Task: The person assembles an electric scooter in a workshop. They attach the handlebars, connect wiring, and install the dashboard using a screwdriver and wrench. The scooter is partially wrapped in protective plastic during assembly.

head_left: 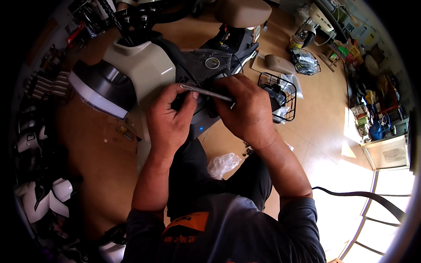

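Note:
A slim grey metal rod, like a screwdriver shaft, lies slantwise between my hands, its left end a little higher. My right hand is closed round its right end, and the fingers hide what is there. At the other tip, the thumb and forefinger of my left hand pinch close about the rod; anything smaller between them is too small to make out. Both hands are over a beige scooter, in front of its dark middle part. A round gauge-like disc shows beyond my fingers.
The scooter's dark front lamp is at left, its brown seat at the top. On the floor are a black wire basket, a brown pad and a clear plastic bag. White body panels line the left; shelves stand right.

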